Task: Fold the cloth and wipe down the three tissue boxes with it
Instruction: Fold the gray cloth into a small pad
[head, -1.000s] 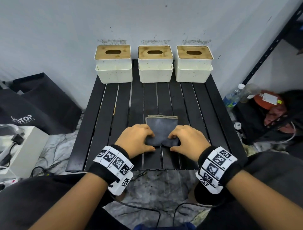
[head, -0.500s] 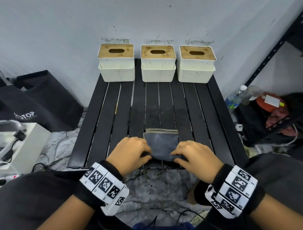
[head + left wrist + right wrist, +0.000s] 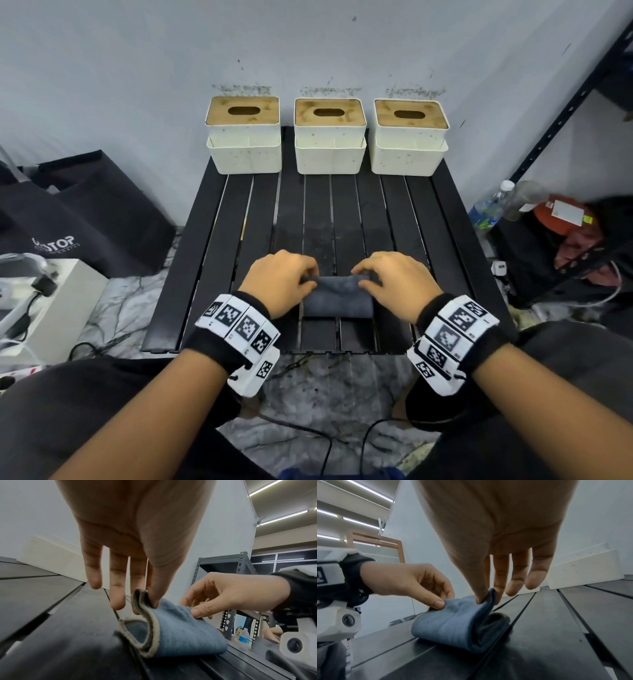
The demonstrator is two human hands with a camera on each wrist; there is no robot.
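The near edge of the cloth (image 3: 337, 301) has been lifted and carried over; left hand (image 3: 279, 286) and right hand (image 3: 397, 284) pinch it. Three tissue boxes (image 3: 329, 137) beyond the cloth wait unwiped.

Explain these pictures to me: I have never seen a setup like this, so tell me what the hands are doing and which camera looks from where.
No machine here: a person works with bare hands, wearing patterned bands and small cameras on both wrists. The wide picture comes from a camera on the head, looking down. The other two look along each hand from the wrist.

On the black slatted table three cream tissue boxes with wooden lids stand in a row by the wall. Near the front lies a blue-grey cloth, partly folded. The left hand and the right hand each pinch one end of the cloth's raised fold between thumb and fingers; the rest lies on the table.
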